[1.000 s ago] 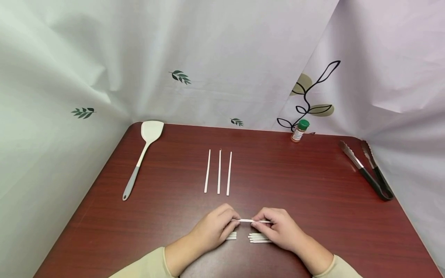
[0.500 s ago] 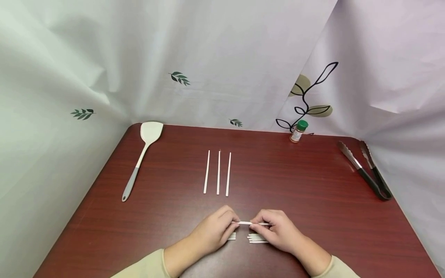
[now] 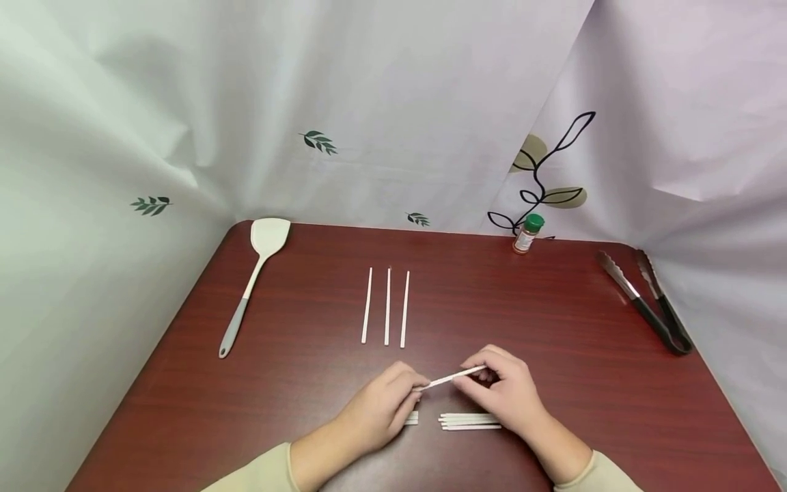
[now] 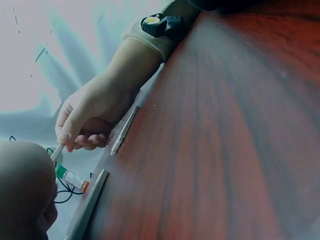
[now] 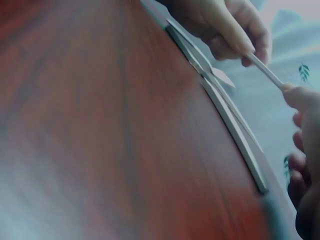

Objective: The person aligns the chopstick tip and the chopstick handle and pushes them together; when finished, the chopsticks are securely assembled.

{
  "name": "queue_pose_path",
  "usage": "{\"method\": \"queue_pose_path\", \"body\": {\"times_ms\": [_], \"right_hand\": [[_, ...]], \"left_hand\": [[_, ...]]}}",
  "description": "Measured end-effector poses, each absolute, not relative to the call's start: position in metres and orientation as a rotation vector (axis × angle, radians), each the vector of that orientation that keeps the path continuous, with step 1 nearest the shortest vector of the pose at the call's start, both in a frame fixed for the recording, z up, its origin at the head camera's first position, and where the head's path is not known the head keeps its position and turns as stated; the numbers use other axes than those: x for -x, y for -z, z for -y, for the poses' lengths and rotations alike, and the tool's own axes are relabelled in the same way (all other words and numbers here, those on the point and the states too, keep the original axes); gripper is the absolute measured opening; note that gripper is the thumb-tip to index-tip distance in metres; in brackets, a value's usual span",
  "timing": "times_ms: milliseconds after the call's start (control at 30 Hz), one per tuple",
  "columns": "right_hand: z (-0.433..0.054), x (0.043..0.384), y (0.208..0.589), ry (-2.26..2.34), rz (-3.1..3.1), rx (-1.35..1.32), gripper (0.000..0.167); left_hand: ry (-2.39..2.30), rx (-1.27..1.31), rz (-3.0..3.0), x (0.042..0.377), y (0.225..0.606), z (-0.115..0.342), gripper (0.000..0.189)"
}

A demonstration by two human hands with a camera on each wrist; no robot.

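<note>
A thin white stick (image 3: 444, 378) spans the space between my two hands, its right end tilted up and away in the head view. My left hand (image 3: 380, 410) pinches its left end between thumb and fingers. My right hand (image 3: 507, 391) pinches the stick toward its other end; the right wrist view shows the thumb (image 5: 299, 96) against it. Just below the hands lie two groups of similar sticks: a right bundle (image 3: 470, 421) in plain sight, and a left bundle (image 3: 412, 418) mostly hidden by my left hand. Three more sticks (image 3: 387, 307) lie side by side farther up the table.
A white spatula (image 3: 243, 301) with a grey handle lies at the left of the dark red table (image 3: 522, 307). Near the back edge stands a green-capped spice jar (image 3: 527, 236). Metal tongs (image 3: 652, 307) with black handles lie far right, and white curtains (image 3: 393, 102) surround the table.
My right hand has moved up and slightly right, so the held stick has gone from nearly level to slanted. More of the right bundle shows. My left hand has stayed almost in place.
</note>
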State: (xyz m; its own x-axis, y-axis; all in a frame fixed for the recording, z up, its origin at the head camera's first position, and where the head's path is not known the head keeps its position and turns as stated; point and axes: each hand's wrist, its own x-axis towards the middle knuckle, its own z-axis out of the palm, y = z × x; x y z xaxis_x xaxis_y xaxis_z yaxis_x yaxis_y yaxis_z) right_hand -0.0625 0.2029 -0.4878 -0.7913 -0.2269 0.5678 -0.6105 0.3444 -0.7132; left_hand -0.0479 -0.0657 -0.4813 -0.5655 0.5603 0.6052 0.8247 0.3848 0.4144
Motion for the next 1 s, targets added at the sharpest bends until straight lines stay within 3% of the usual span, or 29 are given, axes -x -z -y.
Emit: {"method": "queue_pose_path", "body": {"times_ms": [167, 333, 533, 1000], "right_hand": [[-0.207, 0.064, 0.481, -1.936, 2.235, -0.514, 0.027], [-0.208, 0.070, 0.473, -2.324, 2.087, -0.339, 0.046], [-0.207, 0.086, 0.462, -2.386, 2.114, -0.275, 0.052], [-0.198, 0.138, 0.438, -2.232, 2.380, -0.229, 0.049]], "left_hand": [[0.995, 1.289, 2.279, 0.047, 0.479, 0.067, 0.025], [0.955, 1.450, 2.280, 0.048, 0.475, 0.070, 0.031], [0.923, 1.523, 2.246, 0.056, 0.469, 0.069, 0.038], [0.681, 1.495, 2.229, 0.092, 0.457, 0.062, 0.021]]}}
